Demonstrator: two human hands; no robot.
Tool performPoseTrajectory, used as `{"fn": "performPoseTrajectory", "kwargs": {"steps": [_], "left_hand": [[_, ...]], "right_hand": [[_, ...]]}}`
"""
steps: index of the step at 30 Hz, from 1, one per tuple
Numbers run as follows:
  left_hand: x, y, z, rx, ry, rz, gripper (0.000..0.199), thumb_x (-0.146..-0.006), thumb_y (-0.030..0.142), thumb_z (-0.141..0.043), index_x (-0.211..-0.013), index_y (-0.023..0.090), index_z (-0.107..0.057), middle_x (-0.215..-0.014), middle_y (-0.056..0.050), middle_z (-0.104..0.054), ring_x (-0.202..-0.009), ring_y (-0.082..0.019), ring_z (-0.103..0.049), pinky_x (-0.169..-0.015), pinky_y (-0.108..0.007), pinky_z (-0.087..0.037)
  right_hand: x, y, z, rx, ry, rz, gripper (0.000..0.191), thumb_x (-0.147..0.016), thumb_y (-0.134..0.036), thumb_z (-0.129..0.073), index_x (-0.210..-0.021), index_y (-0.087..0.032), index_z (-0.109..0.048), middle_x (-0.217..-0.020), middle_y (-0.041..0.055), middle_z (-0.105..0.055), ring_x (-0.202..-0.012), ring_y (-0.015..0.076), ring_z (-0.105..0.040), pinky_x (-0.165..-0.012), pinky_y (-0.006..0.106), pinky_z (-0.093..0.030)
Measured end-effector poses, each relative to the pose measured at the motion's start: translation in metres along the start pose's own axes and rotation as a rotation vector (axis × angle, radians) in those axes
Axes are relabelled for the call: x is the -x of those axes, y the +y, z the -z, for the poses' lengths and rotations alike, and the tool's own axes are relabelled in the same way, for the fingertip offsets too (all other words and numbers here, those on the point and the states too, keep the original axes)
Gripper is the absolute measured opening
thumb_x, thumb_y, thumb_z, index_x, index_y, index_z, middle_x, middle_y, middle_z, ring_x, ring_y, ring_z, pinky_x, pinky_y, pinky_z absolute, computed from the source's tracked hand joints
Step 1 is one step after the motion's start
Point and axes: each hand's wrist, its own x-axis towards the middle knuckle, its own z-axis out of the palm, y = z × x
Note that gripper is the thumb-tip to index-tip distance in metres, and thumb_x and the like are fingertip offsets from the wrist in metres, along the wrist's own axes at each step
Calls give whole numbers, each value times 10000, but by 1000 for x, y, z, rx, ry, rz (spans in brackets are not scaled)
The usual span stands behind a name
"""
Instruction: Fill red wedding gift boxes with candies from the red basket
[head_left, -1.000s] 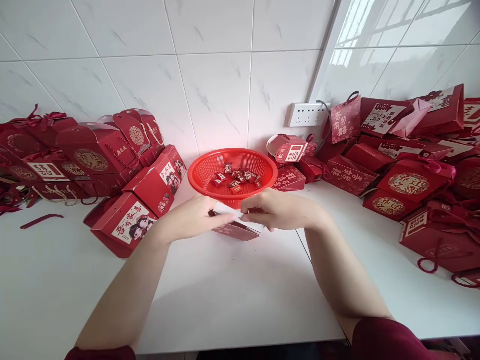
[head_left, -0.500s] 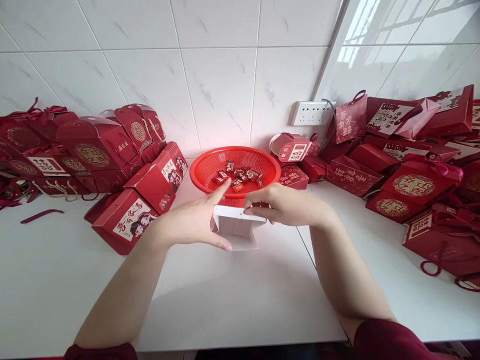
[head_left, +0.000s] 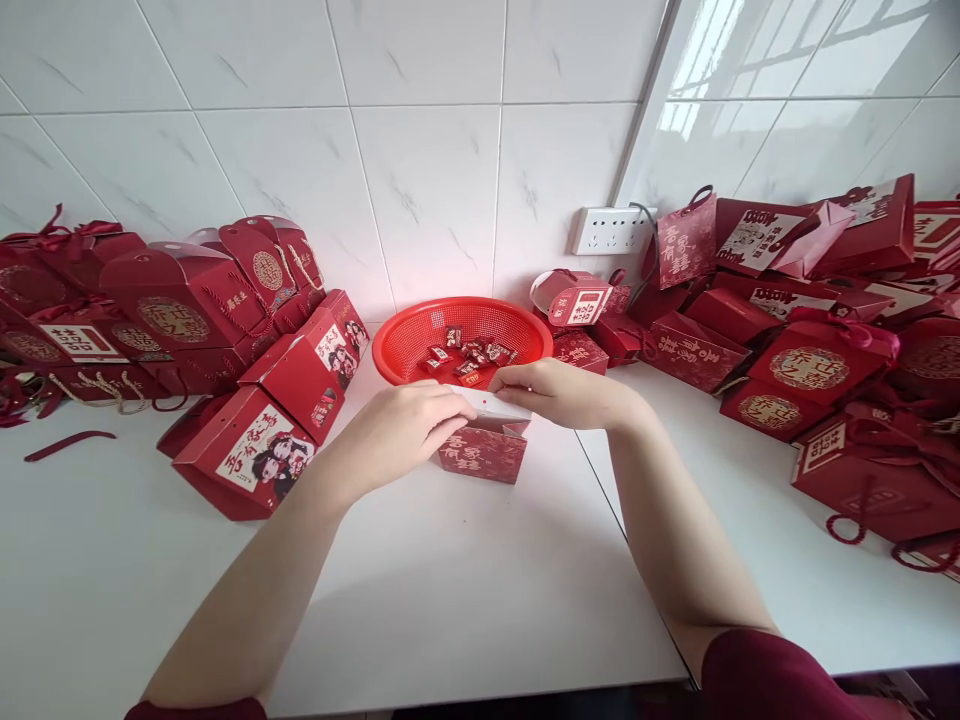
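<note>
we are grasping the box (head_left: 481, 455) in front of the basket (head_left: 405, 345) with left hand (head_left: 401, 425) and right hand (head_left: 559, 390), ideally pinching lightly.

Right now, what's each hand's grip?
Left hand: on the open red box, left side; grip can't be told.
Right hand: at its white flap; grip can't be told.

Head view facing forward-down over table (head_left: 465, 600), seemingly near.

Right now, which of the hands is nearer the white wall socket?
Right. The right hand is below and slightly left of the socket; the left hand is farther left.
</note>
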Motion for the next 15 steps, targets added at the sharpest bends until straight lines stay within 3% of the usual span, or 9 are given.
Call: {"fn": "performPoseTrajectory", "kwargs": {"steps": [3, 7, 11, 15], "left_hand": [[-1, -5, -3, 68, -47, 71, 283, -995, 209, -434, -1045, 248, -709, -1011, 9, -735, -899, -166, -667, -779, -283, -447], [-1, -2, 0, 139, -121, 159, 184, -902, 343, -609, -1028, 277, -724, -857, 34, -720, -766, -160, -649, -724, -272, -446], [-2, 4, 4, 105, -171, 105, 339, -809, 429, -716, -1125, 307, -693, -1005, 29, -704, -819, -170, -639, -730, -285, -450], [-2, 4, 3, 10, -116, 53, 375, -770, 444, -766, -1105, 294, -688, -957, 10, -664, -907, -206, -614, -844, -340, -453]], "right_hand": [[-1, 1, 1, -18, 29, -24, 231, -1011, -318, -414, -963, -208, -611, -833, 6, -614, -723, 157, -508, -643, 279, -361], [-3, 6, 1, -129, 40, 44, 204, -993, -269, -456, -1100, -221, -623, -979, 16, -641, -845, 169, -563, -727, 280, -405], [-6, 12, 1, -208, 5, 71, 229, -980, -244, -478, -1146, -220, -633, -1067, 28, -646, -917, 178, -577, -772, 287, -427], [-5, 13, 3, -219, -22, 74, 238, -985, -265, -478, -1141, -222, -653, -1070, 33, -658, -914, 184, -579, -775, 292, -432]]}}
